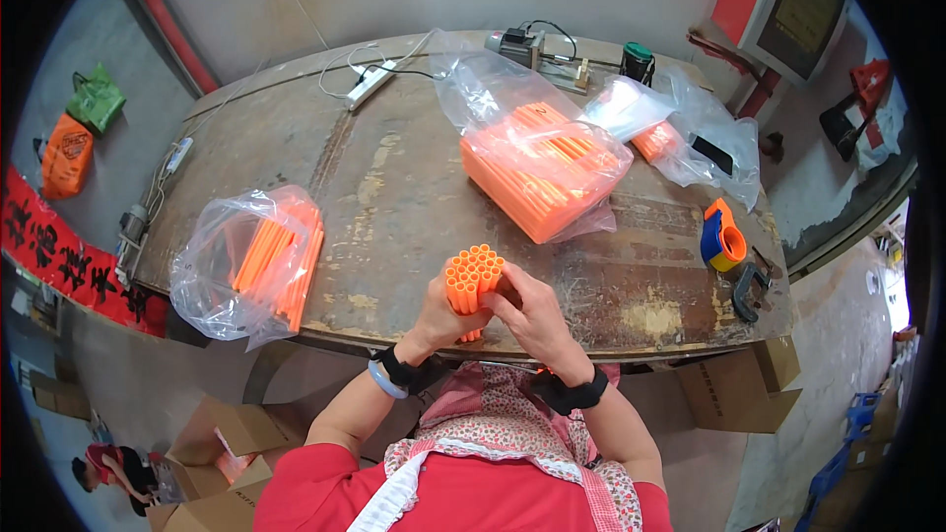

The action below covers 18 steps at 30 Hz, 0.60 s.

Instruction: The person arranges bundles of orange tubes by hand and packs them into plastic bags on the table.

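A bundle of thin orange plastic tubes (473, 274) stands upright at the table's front edge, its round open ends facing up. My left hand (439, 313) is wrapped round its left side. From the right, my right hand (532, 307) presses its fingers and thumb against the same bundle. Farther back, a large clear bag (547, 172) is packed with more orange tubes. To the left lies another clear plastic bag (222, 271), with loose orange tubes in and beside it.
On the worn wooden table (394, 207) sit a tape dispenser (724, 236) and a black clamp (751, 291) at right. A power strip (371, 86), a small motor (517, 45) and a dark jar (638, 61) stand at the back. Cardboard boxes (734, 389) flank me below.
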### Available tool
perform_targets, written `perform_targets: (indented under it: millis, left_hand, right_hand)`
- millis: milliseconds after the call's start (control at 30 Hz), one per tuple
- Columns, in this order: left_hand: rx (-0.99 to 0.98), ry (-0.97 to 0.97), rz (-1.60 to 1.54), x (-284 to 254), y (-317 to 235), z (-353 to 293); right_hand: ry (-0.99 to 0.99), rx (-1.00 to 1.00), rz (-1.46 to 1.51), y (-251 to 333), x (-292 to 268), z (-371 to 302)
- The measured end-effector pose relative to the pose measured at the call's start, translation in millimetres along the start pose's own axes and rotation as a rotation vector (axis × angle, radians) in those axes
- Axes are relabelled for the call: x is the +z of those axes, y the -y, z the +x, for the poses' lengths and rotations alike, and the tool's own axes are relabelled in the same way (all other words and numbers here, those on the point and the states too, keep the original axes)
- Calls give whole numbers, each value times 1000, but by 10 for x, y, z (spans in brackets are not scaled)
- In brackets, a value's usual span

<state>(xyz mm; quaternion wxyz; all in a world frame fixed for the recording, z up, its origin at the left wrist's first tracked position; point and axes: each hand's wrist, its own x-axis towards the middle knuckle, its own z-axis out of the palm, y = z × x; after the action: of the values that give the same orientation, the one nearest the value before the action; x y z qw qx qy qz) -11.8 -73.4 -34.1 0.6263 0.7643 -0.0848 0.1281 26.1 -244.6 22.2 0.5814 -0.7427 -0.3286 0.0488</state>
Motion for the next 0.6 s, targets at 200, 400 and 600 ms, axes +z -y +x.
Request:
perform_targets:
  millis: [200,400,600]
  left_hand:
    - [-6,-15,-7,14,-6,-14]
    - [31,-49,41,56,-99,-24]
    - [87,-76,82,112,-97,-34]
  right_hand:
    - [17,35,26,-21,12,18]
    - [39,59,38,-15,-14,-3]
    - [30,44,49,1,-30,-43]
